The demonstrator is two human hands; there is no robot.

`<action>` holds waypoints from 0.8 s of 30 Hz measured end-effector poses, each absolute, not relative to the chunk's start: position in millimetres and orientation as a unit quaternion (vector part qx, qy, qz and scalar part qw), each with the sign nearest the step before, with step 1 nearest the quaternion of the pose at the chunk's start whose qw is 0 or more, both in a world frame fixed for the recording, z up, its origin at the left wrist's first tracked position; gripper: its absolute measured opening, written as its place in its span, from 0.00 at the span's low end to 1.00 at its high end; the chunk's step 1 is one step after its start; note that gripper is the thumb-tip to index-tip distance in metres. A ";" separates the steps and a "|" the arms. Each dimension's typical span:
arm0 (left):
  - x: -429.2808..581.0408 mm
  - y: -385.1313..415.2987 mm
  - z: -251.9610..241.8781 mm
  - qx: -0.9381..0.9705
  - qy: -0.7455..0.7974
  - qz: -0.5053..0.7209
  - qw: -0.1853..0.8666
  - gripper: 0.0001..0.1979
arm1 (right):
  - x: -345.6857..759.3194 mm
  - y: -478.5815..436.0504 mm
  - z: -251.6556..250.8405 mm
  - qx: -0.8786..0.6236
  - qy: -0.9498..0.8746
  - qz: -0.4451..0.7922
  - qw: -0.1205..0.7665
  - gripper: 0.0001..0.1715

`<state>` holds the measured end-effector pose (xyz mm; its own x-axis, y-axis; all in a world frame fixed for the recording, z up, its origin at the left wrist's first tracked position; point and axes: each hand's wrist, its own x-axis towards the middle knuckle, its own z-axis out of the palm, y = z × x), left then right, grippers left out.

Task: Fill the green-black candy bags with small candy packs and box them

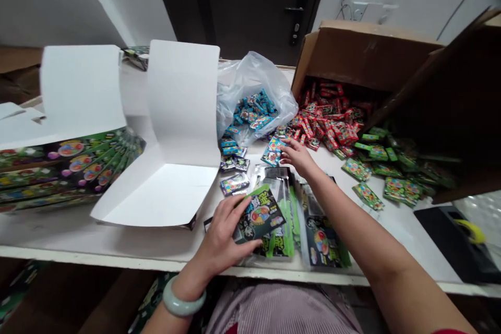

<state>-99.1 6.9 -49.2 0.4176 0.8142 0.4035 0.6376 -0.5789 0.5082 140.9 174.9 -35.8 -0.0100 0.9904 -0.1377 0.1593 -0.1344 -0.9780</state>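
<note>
My left hand [217, 240], a pale bangle at its wrist, grips a black and green printed pouch [261, 217] between thumb and fingers. Beneath it lies a stack of similar pouches [287, 242] in clear plastic. My right hand [298, 158] pinches a small blue printed packet [273, 152] just above the table, beyond the stack. A second group of pouches [323, 242] lies under my right forearm. Left of the blue packet, several small dark packets [235, 183] rest on the table. Behind them, a clear plastic bag [254, 70] lies open with blue packets [250, 110] spilling out.
At the back right, a cardboard box [364, 57] spills red packets [332, 122]; green packets [378, 154] lie scattered nearer me. White open cartons [160, 195] and stacked printed packages [78, 162] occupy the left. A black tape dispenser [446, 237] sits near the right front edge.
</note>
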 end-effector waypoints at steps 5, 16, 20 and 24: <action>-86.2 13.4 -48.8 0.836 0.433 0.329 0.080 0.40 | 199.7 96.7 -0.4 -0.523 -0.508 0.480 0.488 0.24; -52.3 7.2 -40.2 0.887 0.348 0.295 0.068 0.41 | 218.9 28.1 7.1 -0.500 -0.650 0.495 0.287 0.15; -45.9 0.0 -40.7 0.870 0.374 0.309 0.083 0.42 | 210.8 29.3 -0.6 -0.522 -0.660 0.410 0.352 0.19; -38.2 -6.1 -37.1 0.840 0.421 0.330 0.087 0.44 | 195.8 11.5 -5.2 -0.518 -0.690 0.324 0.388 0.18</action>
<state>-38.2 -6.1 -37.1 0.4277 0.7655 0.4807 0.6505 -0.6299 0.4244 195.8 11.5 -5.2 -0.1619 0.9663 0.1999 0.4630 0.2533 -0.8494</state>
